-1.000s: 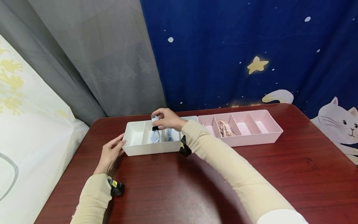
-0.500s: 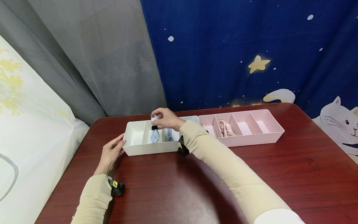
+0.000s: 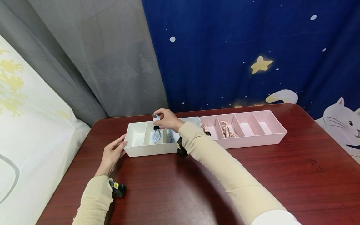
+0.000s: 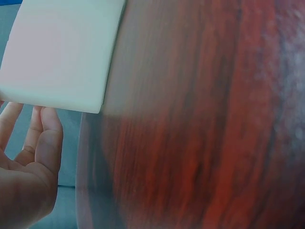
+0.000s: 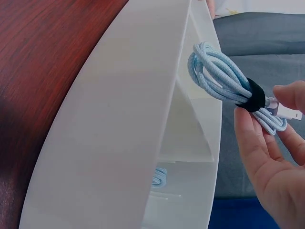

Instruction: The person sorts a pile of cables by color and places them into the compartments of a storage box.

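My right hand (image 3: 168, 120) pinches a coiled light-blue USB cable (image 5: 221, 76) just above the second compartment of the white divided organizer box (image 3: 154, 149). A black strap (image 5: 255, 95) binds the braided coil, whose loops hang down, and the pale plug sticks out by the thumb. Against the box's left end rest the fingertips of my left hand (image 3: 110, 154), fingers extended; the left wrist view shows that hand (image 4: 35, 162) touching the end wall. Another light-blue cable (image 3: 170, 135) lies in the compartment to the right, partly hidden by my right hand.
A pink divided organizer box (image 3: 254, 139) adjoins the white one's right end. One of its compartments holds a pinkish cable (image 3: 228, 130); its leftmost holds another with a black strap (image 3: 207, 133). Both boxes stand near the back edge of the reddish-brown table (image 3: 157, 190), before curtains (image 3: 126, 62).
Both hands keep nearly the same place, the right still holding the cable over the second compartment. My right forearm has shifted slightly left, uncovering more of the pink box's leftmost compartment.
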{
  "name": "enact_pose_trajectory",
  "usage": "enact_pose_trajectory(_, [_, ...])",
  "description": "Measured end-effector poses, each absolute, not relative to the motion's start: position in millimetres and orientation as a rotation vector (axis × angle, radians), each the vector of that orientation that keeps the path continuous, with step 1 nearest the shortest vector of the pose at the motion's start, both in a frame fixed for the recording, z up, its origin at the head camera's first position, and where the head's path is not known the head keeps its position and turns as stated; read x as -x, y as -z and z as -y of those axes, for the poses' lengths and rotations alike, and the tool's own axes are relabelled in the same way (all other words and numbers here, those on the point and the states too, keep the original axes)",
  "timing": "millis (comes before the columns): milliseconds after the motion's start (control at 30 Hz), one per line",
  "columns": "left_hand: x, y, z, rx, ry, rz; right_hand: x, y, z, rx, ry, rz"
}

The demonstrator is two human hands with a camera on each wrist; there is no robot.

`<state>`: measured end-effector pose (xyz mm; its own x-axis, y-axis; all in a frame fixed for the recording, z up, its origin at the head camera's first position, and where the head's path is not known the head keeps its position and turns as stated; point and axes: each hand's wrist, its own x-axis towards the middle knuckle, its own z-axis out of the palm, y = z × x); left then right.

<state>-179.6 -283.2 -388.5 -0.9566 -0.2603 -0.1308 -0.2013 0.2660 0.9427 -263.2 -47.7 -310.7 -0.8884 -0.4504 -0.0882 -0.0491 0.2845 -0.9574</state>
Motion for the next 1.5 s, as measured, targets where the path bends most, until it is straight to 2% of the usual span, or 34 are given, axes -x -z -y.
enact_pose_trajectory(667, [179, 387, 282, -0.411, 1.786, 2.483, 260, 327, 60, 0.405, 1.602, -2.254])
enact_pose_trajectory(1500, [179, 386, 282, -0.417, 1.807, 2.47, 258, 334, 77, 0.485, 1.459, -2.431])
